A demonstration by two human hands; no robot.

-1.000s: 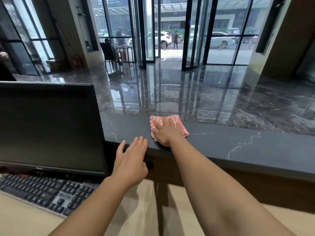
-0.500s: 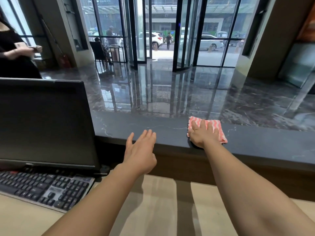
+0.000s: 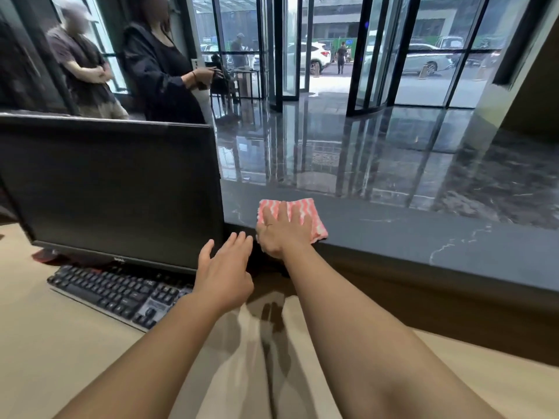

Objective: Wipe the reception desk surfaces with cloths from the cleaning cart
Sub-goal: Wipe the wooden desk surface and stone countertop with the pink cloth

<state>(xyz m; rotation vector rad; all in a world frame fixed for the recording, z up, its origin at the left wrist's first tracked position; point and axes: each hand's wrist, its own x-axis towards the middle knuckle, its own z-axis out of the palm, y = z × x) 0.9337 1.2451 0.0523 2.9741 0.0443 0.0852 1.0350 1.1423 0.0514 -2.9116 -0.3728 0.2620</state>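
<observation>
Where the pale lower desk (image 3: 60, 343) carries a black keyboard (image 3: 118, 293), the left hand (image 3: 222, 275) hovers empty, fingers extended, beside the dark monitor (image 3: 112, 189). Beyond, the right hand (image 3: 279, 232) presses flat, fingers spread, upon a pink-and-white striped cloth (image 3: 305, 211) lying on the grey marble counter (image 3: 423, 237), just right of the monitor.

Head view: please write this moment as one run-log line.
right hand: flat on pink cloth | cloth: on dark counter, beside monitor | left hand: open, empty
</observation>
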